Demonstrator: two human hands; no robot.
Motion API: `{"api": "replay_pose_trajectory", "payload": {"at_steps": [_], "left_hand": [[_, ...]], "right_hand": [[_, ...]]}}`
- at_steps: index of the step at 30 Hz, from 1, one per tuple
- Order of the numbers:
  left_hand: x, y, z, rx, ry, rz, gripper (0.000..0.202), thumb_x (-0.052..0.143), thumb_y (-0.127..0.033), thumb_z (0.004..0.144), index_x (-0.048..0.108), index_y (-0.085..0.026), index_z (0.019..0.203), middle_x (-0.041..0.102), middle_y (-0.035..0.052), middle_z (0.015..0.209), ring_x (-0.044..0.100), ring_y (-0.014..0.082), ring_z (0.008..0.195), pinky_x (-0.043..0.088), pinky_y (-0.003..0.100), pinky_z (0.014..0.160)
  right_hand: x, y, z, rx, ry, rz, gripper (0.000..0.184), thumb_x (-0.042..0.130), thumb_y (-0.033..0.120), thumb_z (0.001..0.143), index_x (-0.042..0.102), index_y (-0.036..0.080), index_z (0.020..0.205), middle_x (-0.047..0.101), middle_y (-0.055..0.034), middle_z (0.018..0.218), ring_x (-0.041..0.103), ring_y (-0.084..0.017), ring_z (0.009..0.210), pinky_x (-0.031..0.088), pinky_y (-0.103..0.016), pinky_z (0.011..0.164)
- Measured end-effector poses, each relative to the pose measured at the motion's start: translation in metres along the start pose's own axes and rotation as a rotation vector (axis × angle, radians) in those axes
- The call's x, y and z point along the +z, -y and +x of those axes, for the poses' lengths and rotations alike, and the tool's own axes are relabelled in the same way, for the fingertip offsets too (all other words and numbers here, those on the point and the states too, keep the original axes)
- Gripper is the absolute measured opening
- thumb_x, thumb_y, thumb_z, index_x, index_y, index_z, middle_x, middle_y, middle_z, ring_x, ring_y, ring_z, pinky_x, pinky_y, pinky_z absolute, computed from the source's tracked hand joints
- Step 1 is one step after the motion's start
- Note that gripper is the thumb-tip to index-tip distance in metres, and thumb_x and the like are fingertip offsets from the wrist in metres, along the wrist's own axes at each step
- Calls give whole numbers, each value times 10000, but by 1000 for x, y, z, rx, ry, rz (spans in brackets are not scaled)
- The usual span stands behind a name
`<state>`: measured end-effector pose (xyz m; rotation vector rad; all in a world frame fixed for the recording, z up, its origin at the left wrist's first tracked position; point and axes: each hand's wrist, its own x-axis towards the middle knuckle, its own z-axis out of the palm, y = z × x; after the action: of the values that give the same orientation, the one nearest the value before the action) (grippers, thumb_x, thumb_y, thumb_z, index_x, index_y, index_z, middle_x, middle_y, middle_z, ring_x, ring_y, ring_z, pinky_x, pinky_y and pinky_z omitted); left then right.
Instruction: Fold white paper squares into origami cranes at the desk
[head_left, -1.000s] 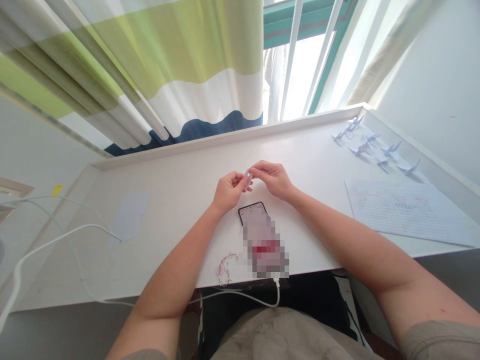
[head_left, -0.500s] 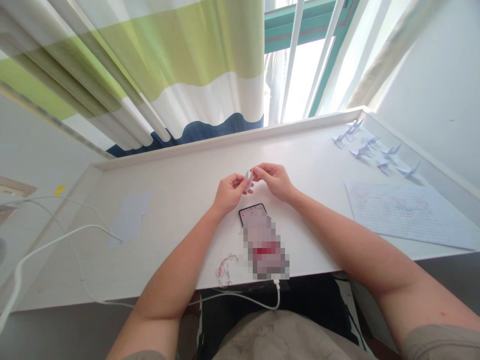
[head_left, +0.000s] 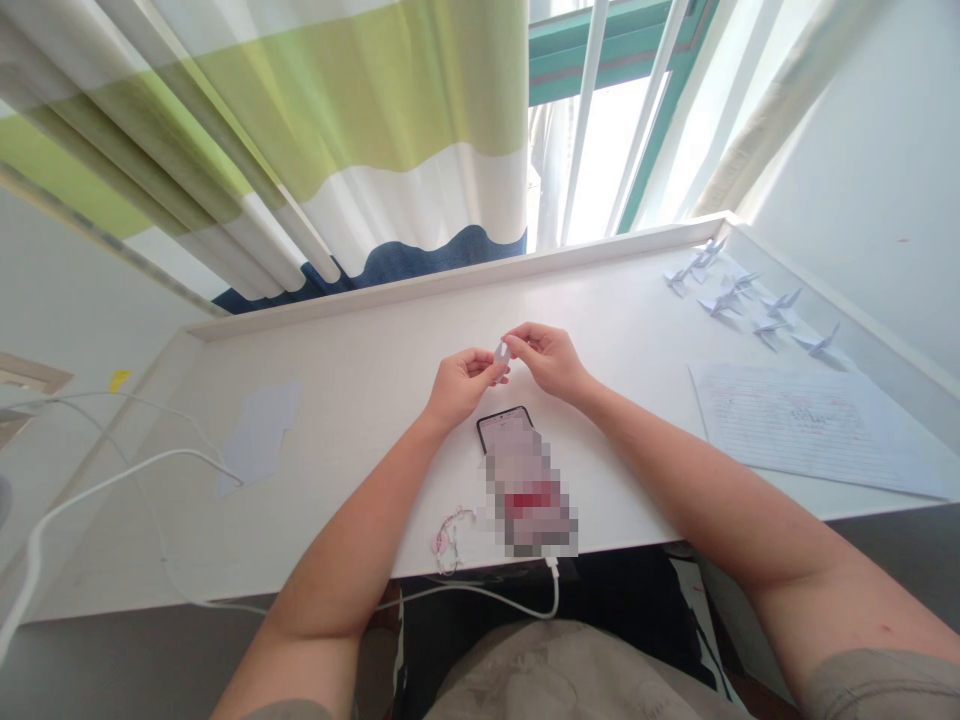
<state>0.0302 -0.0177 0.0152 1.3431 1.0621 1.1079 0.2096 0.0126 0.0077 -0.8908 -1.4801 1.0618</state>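
Observation:
A small folded piece of white paper (head_left: 501,355) is held up over the middle of the desk. My left hand (head_left: 461,385) pinches its lower left side between thumb and fingers. At its upper right edge, the thumb and fingertips of my right hand (head_left: 546,358) are closed on the paper. The fingers partly cover the folds. Just below the hands a phone (head_left: 504,428) lies face up on the white desk (head_left: 360,400), plugged into a white cable (head_left: 553,585).
Several folded paper cranes (head_left: 769,325) stand at the back right, behind written sheets of paper (head_left: 795,420). Blank paper pieces (head_left: 262,430) lie at the left beside a loose white cable (head_left: 112,490). A beaded strap (head_left: 448,540) rests near the front edge. A raised rim (head_left: 465,275) borders the back.
The folded paper has turned between my fingers, so a broader face of it shows. Both hands have shifted only slightly, and the other things lie as before.

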Motion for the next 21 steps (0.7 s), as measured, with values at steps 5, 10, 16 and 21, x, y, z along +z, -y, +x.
{"api": "replay_pose_trajectory", "payload": {"at_steps": [5, 10, 16, 21], "left_hand": [[0, 1, 0, 51, -4, 9, 437, 923, -517, 736, 744, -148, 889, 790, 67, 799, 744, 168, 728, 588, 312, 748], [0, -3, -1, 75, 15, 16, 458, 916, -516, 753, 681, -172, 943, 781, 41, 760, 740, 165, 713, 575, 307, 741], [1, -2, -2, 129, -50, 124, 449, 889, -499, 799, 568, -215, 932, 770, 10, 724, 730, 160, 686, 546, 300, 722], [0, 1, -2, 201, -93, 228, 392, 848, -493, 851, 574, -221, 917, 777, 16, 756, 743, 167, 731, 548, 319, 765]], "right_hand": [[1, 3, -2, 4, 117, 78, 350, 812, 536, 847, 700, 207, 814, 737, -14, 770, 699, -170, 691, 598, -395, 788], [2, 4, -4, 41, 137, 148, 393, 819, 568, 840, 663, 210, 798, 693, 6, 709, 703, -172, 640, 591, -369, 687], [2, 4, -3, 27, 72, 87, 428, 855, 598, 792, 693, 202, 786, 715, -10, 725, 719, -182, 681, 612, -388, 731], [-1, 5, -3, -51, 77, 27, 384, 864, 570, 808, 724, 212, 796, 724, -19, 801, 724, -185, 737, 613, -437, 824]]}}
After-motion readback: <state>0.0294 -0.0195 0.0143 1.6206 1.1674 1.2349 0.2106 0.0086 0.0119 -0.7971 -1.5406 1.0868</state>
